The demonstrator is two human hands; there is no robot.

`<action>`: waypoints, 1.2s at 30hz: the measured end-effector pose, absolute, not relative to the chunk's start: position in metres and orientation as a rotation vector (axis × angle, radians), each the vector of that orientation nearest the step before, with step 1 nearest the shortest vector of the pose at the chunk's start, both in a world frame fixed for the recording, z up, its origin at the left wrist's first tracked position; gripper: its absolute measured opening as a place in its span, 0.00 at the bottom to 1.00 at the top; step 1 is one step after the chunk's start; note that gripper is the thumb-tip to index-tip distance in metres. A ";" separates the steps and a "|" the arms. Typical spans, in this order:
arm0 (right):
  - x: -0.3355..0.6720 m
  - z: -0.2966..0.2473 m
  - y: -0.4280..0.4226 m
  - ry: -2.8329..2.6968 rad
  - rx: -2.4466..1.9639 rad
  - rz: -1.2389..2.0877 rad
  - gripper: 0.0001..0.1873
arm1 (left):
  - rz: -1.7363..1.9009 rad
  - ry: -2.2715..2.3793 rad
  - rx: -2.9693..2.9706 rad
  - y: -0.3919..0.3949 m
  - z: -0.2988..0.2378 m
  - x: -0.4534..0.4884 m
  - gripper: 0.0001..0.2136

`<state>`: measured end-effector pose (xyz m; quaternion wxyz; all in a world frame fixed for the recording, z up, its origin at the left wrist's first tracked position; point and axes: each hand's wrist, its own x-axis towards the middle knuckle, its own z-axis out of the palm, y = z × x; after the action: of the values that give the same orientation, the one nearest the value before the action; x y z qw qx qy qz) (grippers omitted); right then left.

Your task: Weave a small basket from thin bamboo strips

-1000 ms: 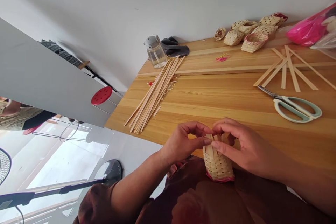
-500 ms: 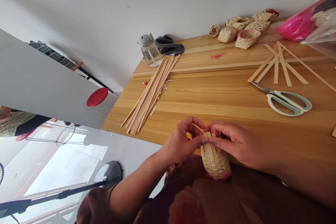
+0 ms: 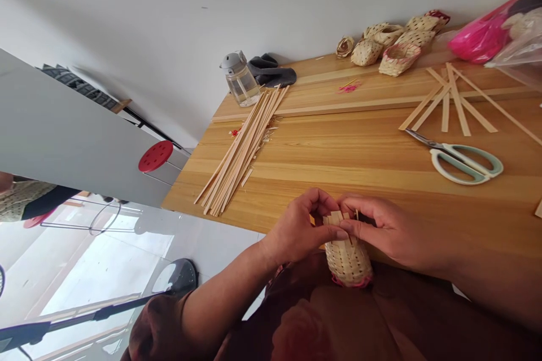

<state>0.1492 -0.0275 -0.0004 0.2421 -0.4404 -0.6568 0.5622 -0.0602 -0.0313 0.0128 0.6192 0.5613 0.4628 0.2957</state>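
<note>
A small woven basket (image 3: 349,264) of pale strips, edged in pink at its lower end, rests against my lap at the table's front edge. Short flat strip ends stick up from its upper end. My left hand (image 3: 311,223) grips that upper end from the left, thumb across the front of the strips. From the right, my right hand (image 3: 379,225) pinches the same end, its thumb tip close to the left one. The fingers behind the weave are partly hidden.
Long wooden strips (image 3: 243,152) lie in a bundle on the table (image 3: 339,146). Scissors (image 3: 461,161) and crossed strips (image 3: 453,96) are at the right. Behind stand a water jug (image 3: 241,80), several woven pieces (image 3: 398,56) and a pink bag (image 3: 478,42). A red stool (image 3: 155,155) is left.
My left thumb has slid slightly right and down across the front of the basket's upper end. More of the strip ends shows above the thumbs. Both hands keep their hold.
</note>
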 end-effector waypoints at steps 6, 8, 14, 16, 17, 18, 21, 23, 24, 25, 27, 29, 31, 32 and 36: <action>0.150 -0.002 -0.028 -1.741 -1.098 1.695 0.17 | 0.666 1.081 1.295 -0.033 0.012 -0.057 0.22; 0.151 -0.004 -0.029 -1.760 -1.107 1.661 0.16 | 0.654 1.080 1.292 -0.032 0.014 -0.057 0.21; 0.153 -0.005 -0.029 -1.834 -1.159 1.642 0.19 | 0.597 1.103 1.346 -0.030 0.019 -0.058 0.15; 0.153 -0.004 -0.029 -1.821 -1.135 1.672 0.18 | 0.605 1.110 1.330 -0.030 0.020 -0.058 0.14; 0.153 -0.004 -0.029 -1.798 -1.114 1.693 0.17 | 0.620 1.110 1.320 -0.030 0.021 -0.057 0.12; 0.153 -0.003 -0.029 -1.771 -1.092 1.714 0.15 | 0.639 1.106 1.314 -0.030 0.021 -0.057 0.11; 0.154 -0.003 -0.030 -1.722 -1.049 1.766 0.14 | 0.661 1.096 1.308 -0.030 0.021 -0.056 0.09; 0.154 -0.003 -0.029 -1.730 -1.022 1.781 0.15 | 0.630 1.114 1.316 -0.029 0.020 -0.056 0.09; 0.155 -0.003 -0.029 -1.731 -1.005 1.782 0.16 | 0.613 1.130 1.327 -0.029 0.019 -0.056 0.09; 0.155 -0.004 -0.028 -1.727 -0.992 1.776 0.17 | 0.600 1.148 1.347 -0.030 0.018 -0.056 0.09; 0.154 -0.005 -0.027 -1.699 -0.993 1.757 0.17 | 0.626 1.201 1.415 -0.034 0.015 -0.054 0.11; 0.154 -0.007 -0.026 -1.654 -1.029 1.753 0.17 | 0.701 1.275 1.508 -0.040 0.014 -0.051 0.15; 0.154 -0.007 -0.026 -1.616 -1.072 1.747 0.16 | 0.763 1.340 1.597 -0.047 0.014 -0.049 0.11; 0.155 -0.007 -0.026 -1.606 -1.087 1.733 0.15 | 0.773 1.352 1.632 -0.050 0.016 -0.049 0.08; 0.156 0.002 -0.026 -1.670 -1.070 1.664 0.15 | 0.692 1.298 1.623 -0.055 0.024 -0.050 0.05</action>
<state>0.1559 -0.0264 0.0016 0.2729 -0.3976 -0.6206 0.6183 -0.0502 -0.0550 0.0244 0.4579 0.6586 0.5270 0.2809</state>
